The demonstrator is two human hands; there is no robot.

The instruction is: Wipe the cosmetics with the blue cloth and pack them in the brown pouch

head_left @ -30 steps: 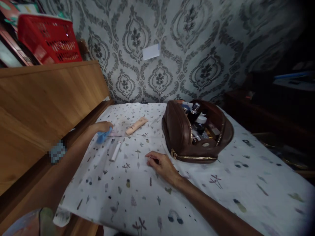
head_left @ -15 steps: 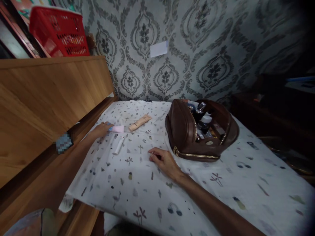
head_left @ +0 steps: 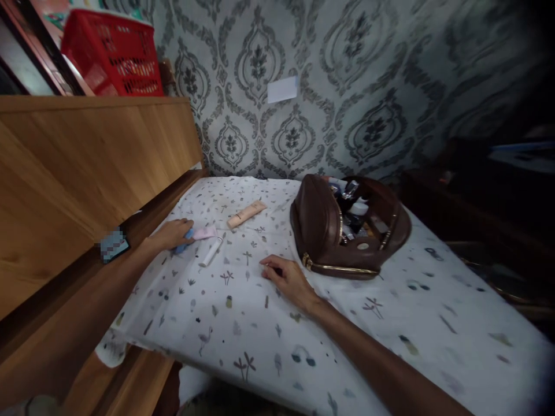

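My left hand point(head_left: 171, 234) lies at the left edge of the patterned white cloth point(head_left: 269, 323), its fingers curled over the blue end of a pink tube point(head_left: 198, 234). Just right of it lie a white stick point(head_left: 211, 252) and a beige tube point(head_left: 246, 214). My right hand point(head_left: 287, 278) rests on the cloth in the middle, fingers loosely bent, nothing visible in it. Right of that hand stands an open brown zip pouch point(head_left: 321, 231) with several small bottles and tubes point(head_left: 352, 212) inside.
A wooden headboard or cabinet side point(head_left: 87, 167) rises along the left, with a red plastic basket point(head_left: 113, 55) on top. Patterned wallpaper point(head_left: 329, 86) with a white card point(head_left: 281, 90) stands behind. Dark furniture point(head_left: 485, 196) lies at the right.
My left hand has laid the pink and blue tube flat on the cloth beside the white stick and stays on it. The view has shifted a little; my right hand has hardly moved.
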